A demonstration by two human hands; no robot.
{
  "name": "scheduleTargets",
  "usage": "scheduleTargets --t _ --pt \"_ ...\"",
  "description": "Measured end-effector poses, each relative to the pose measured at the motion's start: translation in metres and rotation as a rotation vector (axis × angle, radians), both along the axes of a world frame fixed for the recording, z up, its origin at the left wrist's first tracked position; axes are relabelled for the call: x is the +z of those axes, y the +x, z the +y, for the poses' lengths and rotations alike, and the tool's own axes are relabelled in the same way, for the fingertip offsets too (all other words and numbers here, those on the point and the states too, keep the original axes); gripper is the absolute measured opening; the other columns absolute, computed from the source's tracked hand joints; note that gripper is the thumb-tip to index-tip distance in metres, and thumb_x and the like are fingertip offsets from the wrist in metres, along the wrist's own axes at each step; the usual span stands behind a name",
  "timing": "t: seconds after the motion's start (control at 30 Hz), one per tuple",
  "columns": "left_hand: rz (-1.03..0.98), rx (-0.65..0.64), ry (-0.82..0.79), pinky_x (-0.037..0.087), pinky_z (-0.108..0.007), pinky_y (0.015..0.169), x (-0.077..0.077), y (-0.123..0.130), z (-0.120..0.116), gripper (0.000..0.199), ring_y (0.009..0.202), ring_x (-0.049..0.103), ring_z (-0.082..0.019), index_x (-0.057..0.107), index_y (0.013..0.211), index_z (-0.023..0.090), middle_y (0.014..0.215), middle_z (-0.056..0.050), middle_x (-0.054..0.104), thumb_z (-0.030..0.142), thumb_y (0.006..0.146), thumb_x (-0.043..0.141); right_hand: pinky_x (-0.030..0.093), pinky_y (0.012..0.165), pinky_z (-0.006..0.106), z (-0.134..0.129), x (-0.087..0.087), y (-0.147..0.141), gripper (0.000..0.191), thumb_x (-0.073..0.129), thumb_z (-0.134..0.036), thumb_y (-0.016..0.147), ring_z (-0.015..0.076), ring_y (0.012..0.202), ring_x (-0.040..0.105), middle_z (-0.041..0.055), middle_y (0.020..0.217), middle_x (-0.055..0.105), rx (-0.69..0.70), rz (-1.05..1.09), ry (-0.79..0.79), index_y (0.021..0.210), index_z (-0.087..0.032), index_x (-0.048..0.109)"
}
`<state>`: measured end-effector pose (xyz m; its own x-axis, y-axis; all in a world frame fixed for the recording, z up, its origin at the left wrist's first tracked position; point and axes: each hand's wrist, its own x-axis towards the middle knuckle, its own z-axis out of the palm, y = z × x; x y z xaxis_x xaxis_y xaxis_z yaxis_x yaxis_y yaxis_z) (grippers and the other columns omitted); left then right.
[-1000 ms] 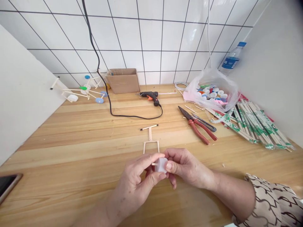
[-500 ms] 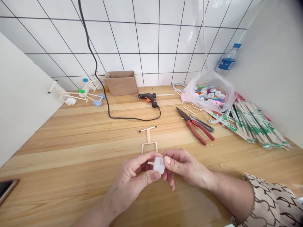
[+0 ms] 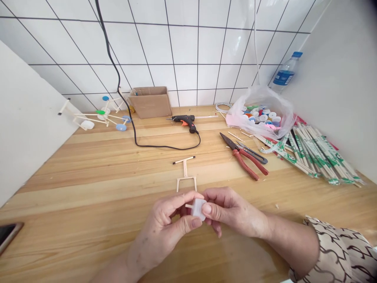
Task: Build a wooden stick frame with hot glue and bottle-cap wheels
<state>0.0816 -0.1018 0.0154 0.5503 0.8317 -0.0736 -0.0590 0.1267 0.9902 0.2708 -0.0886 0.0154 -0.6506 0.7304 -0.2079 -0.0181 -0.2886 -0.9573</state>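
Observation:
Between both hands is a white bottle cap (image 3: pixel 197 208), with a short thin wooden stick (image 3: pixel 188 206) poking out of its left side. It may be two caps put together; I cannot tell. My left hand (image 3: pixel 167 224) pinches it between thumb and fingers from the left. From the right, my right hand (image 3: pixel 232 212) grips it, the thumb pressed on its face and the other fingers partly hidden behind. Just beyond the hands lies a small frame of wooden sticks (image 3: pixel 185 177) with a dark-tipped crossbar; its near end is hidden by my fingers.
Behind stand a black glue gun (image 3: pixel 184 119) with its cord and a cardboard box (image 3: pixel 151 104). Red-handled pliers (image 3: pixel 243 157), a bag of bottle caps (image 3: pixel 262 118) and wrapped chopsticks (image 3: pixel 321 157) lie right. A stick-and-cap model (image 3: pixel 103 114) stands left; a phone (image 3: pixel 10 237) lies near.
The cap has turned slightly in my fingers and shifted a little right and down. Both hands keep their hold. The view has tilted very slightly.

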Motion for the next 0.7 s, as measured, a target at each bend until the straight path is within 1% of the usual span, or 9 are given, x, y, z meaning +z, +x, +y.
scheduleTargets --t 0.2,0.3,0.4,0.47,0.6,0.7 --pt "-0.013 -0.009 -0.015 0.050 -0.033 0.080 0.0032 -0.0001 0.0000 0.023 0.089 0.066 -0.022 0.065 0.107 0.017 0.091 -0.005 0.068 0.020 0.084 0.063 0.044 0.043 0.015 0.0002 -0.0008 -0.0006 0.047 0.058 -0.058 0.081 0.0043 0.050 0.047 -0.0027 0.067 0.048 0.027 0.038 -0.004 0.085 -0.012 0.058" --pt "-0.043 0.006 -0.045 0.051 -0.035 0.082 -0.0009 -0.0014 -0.0011 0.025 0.088 0.067 -0.022 0.063 0.109 0.018 0.091 -0.005 0.069 0.021 0.084 0.064 0.043 0.041 0.015 0.0009 -0.0008 -0.0005 0.048 0.058 -0.060 0.080 0.0037 0.046 0.047 -0.0035 0.065 0.049 0.026 0.020 -0.035 0.085 -0.012 0.057" --pt "-0.108 -0.003 -0.102 0.051 -0.038 0.085 -0.0054 -0.0029 -0.0019 0.029 0.090 0.067 -0.022 0.059 0.113 0.021 0.094 -0.005 0.070 0.023 0.085 0.064 0.045 0.041 0.016 0.0016 0.0008 -0.0001 0.049 0.058 -0.061 0.079 0.0038 0.045 0.048 -0.0040 0.065 0.050 0.011 -0.006 -0.050 0.084 -0.013 0.056" --pt "-0.127 -0.004 -0.112 0.051 -0.037 0.086 -0.0063 -0.0038 -0.0019 0.031 0.091 0.067 -0.022 0.058 0.116 0.022 0.097 -0.005 0.070 0.025 0.085 0.064 0.044 0.041 0.016 0.0021 0.0022 0.0001 0.049 0.059 -0.061 0.079 0.0036 0.045 0.048 -0.0043 0.064 0.050 0.003 -0.013 -0.053 0.085 -0.012 0.056" --pt "-0.068 0.013 -0.077 0.053 -0.032 0.083 -0.0027 -0.0037 -0.0008 0.030 0.085 0.067 -0.018 0.061 0.115 0.020 0.094 -0.005 0.072 0.025 0.086 0.062 0.041 0.039 0.014 0.0028 0.0045 0.0001 0.048 0.060 -0.060 0.078 0.0028 0.042 0.048 -0.0052 0.063 0.049 0.009 -0.022 -0.063 0.085 -0.012 0.058" --pt "-0.041 -0.005 -0.057 0.052 -0.033 0.084 0.0004 -0.0027 -0.0003 0.029 0.087 0.067 -0.019 0.061 0.116 0.020 0.095 -0.005 0.072 0.024 0.088 0.060 0.042 0.039 0.014 0.0027 0.0054 0.0000 0.048 0.060 -0.060 0.078 0.0026 0.043 0.047 -0.0053 0.063 0.049 0.030 -0.024 -0.079 0.086 -0.012 0.058"
